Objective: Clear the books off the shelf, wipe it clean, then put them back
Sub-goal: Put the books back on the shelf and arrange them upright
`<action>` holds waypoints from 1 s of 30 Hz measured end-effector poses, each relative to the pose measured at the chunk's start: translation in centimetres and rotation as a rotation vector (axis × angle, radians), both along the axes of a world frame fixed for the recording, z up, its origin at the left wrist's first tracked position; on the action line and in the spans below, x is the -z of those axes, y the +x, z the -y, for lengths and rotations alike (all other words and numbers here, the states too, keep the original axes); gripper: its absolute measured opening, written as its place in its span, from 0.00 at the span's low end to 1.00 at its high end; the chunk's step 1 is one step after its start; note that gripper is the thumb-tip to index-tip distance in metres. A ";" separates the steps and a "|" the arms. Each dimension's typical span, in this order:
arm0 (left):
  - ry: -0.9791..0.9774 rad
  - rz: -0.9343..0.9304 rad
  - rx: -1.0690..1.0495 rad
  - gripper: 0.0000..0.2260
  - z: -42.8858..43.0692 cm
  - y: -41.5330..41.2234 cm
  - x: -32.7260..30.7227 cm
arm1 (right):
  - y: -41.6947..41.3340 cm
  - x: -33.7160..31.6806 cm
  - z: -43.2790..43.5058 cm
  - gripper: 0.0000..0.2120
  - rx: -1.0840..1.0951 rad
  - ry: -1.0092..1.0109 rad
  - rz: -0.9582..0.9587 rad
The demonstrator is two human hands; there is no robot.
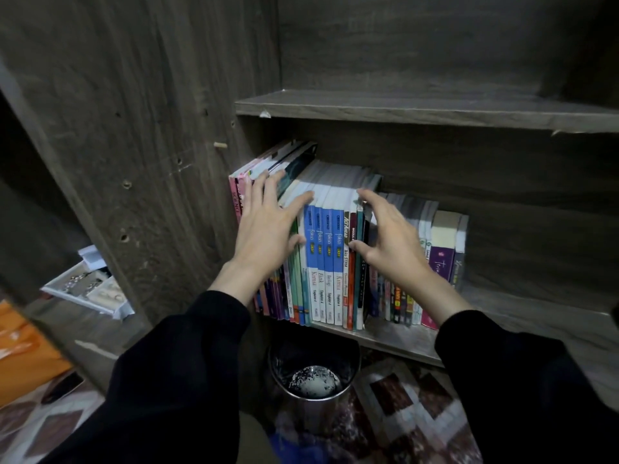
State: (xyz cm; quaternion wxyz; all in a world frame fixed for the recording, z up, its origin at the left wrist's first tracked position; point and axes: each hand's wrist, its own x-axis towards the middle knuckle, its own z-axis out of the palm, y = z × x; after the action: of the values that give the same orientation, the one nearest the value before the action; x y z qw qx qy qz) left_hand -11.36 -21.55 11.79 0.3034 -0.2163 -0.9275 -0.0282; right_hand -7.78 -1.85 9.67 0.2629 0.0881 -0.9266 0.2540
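A row of upright books (326,262) fills the left part of the dark wooden shelf (522,316), with blue-spined ones in the middle and smaller books (442,259) to the right. My left hand (268,226) lies with spread, straight fingers over the tops of the left books, thumb against a spine. My right hand (392,236) reaches over the tops of the books to the right of the blue ones, its fingers bent at the top edges and its thumb on a spine. Both arms wear black sleeves.
An upper shelf board (418,110) runs above the books. A metal waste bin (313,373) stands on the patterned floor below the shelf. To the left, beyond the cabinet's side panel (160,162), are a white tray (87,289) and an orange bag (23,349).
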 end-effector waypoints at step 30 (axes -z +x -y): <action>0.295 0.107 -0.181 0.50 -3.6 0.4 -0.1 | 0.5 -2.8 -2.6 0.20 -0.235 -0.182 0.213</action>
State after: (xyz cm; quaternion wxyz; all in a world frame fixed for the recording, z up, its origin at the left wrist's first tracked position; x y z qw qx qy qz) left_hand -10.99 -17.90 11.93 0.2834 -0.0834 -0.9438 -0.1480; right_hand -7.32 0.78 12.47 0.1386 0.1444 -0.9057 0.3738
